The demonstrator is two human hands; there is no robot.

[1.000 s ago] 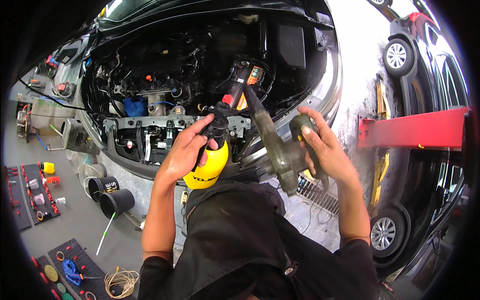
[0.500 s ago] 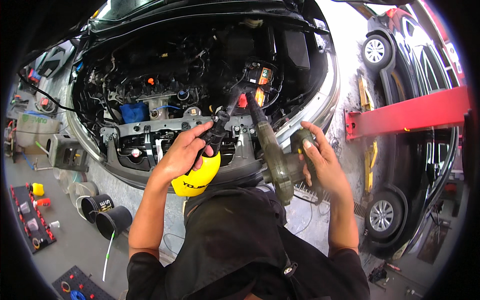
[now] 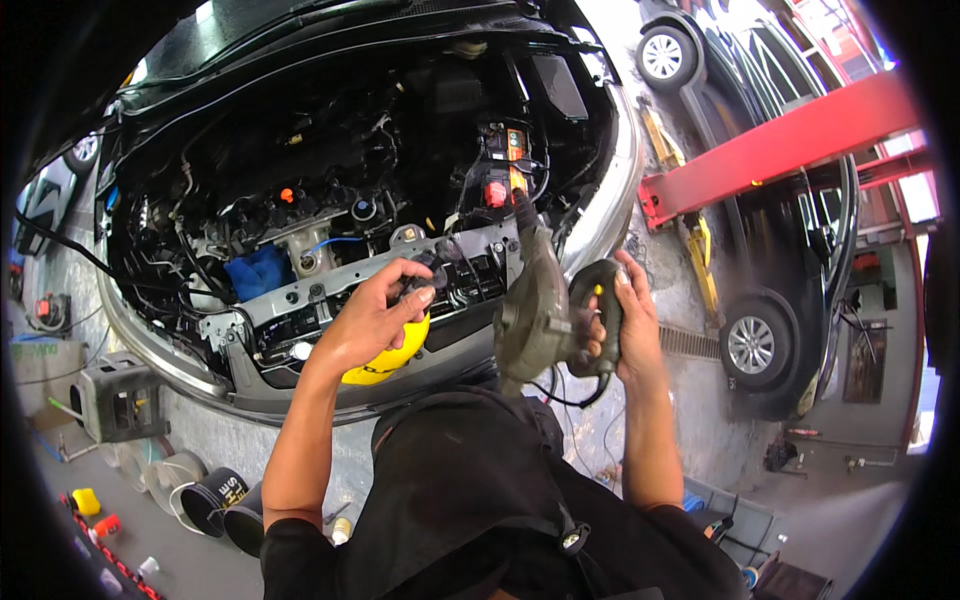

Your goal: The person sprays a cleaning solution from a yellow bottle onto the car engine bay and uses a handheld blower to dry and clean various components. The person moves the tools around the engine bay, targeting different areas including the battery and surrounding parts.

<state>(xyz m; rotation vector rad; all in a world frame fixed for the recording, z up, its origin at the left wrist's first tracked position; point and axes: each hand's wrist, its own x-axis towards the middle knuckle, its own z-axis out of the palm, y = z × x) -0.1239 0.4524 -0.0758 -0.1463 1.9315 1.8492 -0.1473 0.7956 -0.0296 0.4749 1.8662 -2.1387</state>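
My left hand (image 3: pixel 362 325) is closed around the black trigger head of a yellow spray bottle (image 3: pixel 400 357), held over the car's front edge. My right hand (image 3: pixel 637 330) grips the handle of a dark grey handheld blower (image 3: pixel 538 295), whose power cord hangs below the grip. The blower's narrow nozzle points into the open engine bay, toward the battery (image 3: pixel 498 148) with its orange label and a red terminal cover (image 3: pixel 495 194). A blue cloth (image 3: pixel 262 273) lies at the bay's left front, beside the engine (image 3: pixel 300 170).
A red lift arm (image 3: pixel 780 140) reaches in from the right, before a dark parked car (image 3: pixel 750 215). Black buckets (image 3: pixel 212 503) and a grey plastic step stool (image 3: pixel 122 395) stand on the floor at left. A floor grate (image 3: pixel 690 343) runs along the right.
The blower has turned in my right hand, showing more of its side. Mist seen near the spray head before no longer shows. My whole view has shifted, with the car tilting in it.
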